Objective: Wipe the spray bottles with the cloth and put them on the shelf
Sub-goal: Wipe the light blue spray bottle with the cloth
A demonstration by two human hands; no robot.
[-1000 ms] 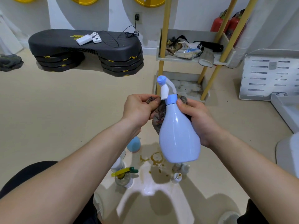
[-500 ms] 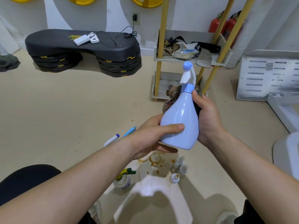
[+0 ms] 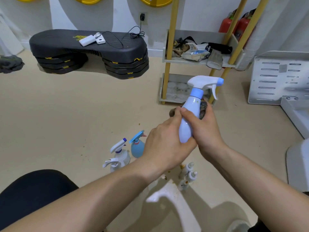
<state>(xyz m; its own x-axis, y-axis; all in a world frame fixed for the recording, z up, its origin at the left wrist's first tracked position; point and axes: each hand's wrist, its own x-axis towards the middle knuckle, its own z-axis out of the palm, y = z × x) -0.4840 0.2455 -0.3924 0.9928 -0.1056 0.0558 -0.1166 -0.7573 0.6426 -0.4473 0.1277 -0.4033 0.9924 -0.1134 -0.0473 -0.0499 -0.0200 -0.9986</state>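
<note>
I hold a pale blue spray bottle (image 3: 192,104) with a white trigger head upright in front of me, its nozzle pointing right. My left hand (image 3: 165,143) is wrapped around its lower body. My right hand (image 3: 207,131) presses a dark patterned cloth (image 3: 203,108) against the bottle's right and far side. The shelf (image 3: 197,63), with yellow poles and grey boards, stands just beyond the bottle. More spray bottles stand on the floor below my hands: a white-headed one (image 3: 120,150), a blue one (image 3: 138,146), another white one (image 3: 113,164).
Several small bottles (image 3: 188,174) stand by a stain on the floor. The shelf's middle board holds rags and packets (image 3: 195,51). A black step platform (image 3: 90,52) lies far left, fire extinguishers (image 3: 240,25) behind the shelf, a white slotted panel (image 3: 277,79) at right.
The bottle has turned so its nozzle points right instead of away. My left hand has slid around the bottle's base, and my right hand with the cloth now covers its far side.
</note>
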